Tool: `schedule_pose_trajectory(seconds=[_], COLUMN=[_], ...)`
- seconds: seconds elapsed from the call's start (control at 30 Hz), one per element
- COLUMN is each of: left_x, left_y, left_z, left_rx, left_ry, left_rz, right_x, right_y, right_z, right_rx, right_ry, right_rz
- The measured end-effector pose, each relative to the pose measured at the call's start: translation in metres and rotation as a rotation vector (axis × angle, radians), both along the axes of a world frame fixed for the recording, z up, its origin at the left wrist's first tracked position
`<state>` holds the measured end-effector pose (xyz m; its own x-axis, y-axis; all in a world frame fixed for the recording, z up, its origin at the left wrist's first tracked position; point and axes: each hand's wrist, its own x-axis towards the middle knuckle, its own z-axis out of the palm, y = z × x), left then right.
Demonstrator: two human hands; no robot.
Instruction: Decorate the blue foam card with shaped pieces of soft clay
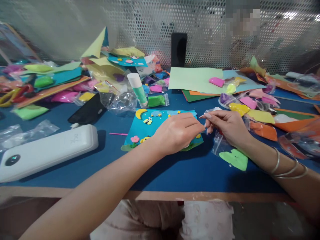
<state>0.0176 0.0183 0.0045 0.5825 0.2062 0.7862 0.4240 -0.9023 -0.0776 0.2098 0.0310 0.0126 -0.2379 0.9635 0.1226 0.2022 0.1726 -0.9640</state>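
Over the right part of a blue card [132, 128] hovers my left hand [178, 131], its fingers closed together and their tips mostly hidden. The card carries a yellow clay moon [141, 113], a small bee [147, 121], a pink flower [135, 139] and green clay along its lower edge. Just right of the card, my right hand [225, 125] has thumb and forefinger pinched near the left fingertips. Whatever lies in either pinch is too small to make out. Below the right hand rests a bag of light green clay [235, 158]. A thin pink tool [118, 134] sticks out left of the card.
A white power bank [50, 150] lies at front left, beside a black flat object [87, 109]. Behind the card stands a glue stick [137, 90]. Clay packets and coloured paper [195, 77] crowd the back and right. A phone [178, 50] leans on the perforated metal panel [150, 30].
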Motion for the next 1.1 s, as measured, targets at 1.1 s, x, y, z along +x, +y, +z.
schedule_pose_trajectory(seconds=[1.1], left_x=[0.0010], left_y=[-0.0008], left_z=[0.0055], left_rx=[0.062], left_ry=[-0.120], left_rz=[0.068], right_x=[0.0069], right_y=[-0.0011], right_z=[-0.0005], right_rx=[-0.275], right_ry=[0.117], right_rz=[0.221])
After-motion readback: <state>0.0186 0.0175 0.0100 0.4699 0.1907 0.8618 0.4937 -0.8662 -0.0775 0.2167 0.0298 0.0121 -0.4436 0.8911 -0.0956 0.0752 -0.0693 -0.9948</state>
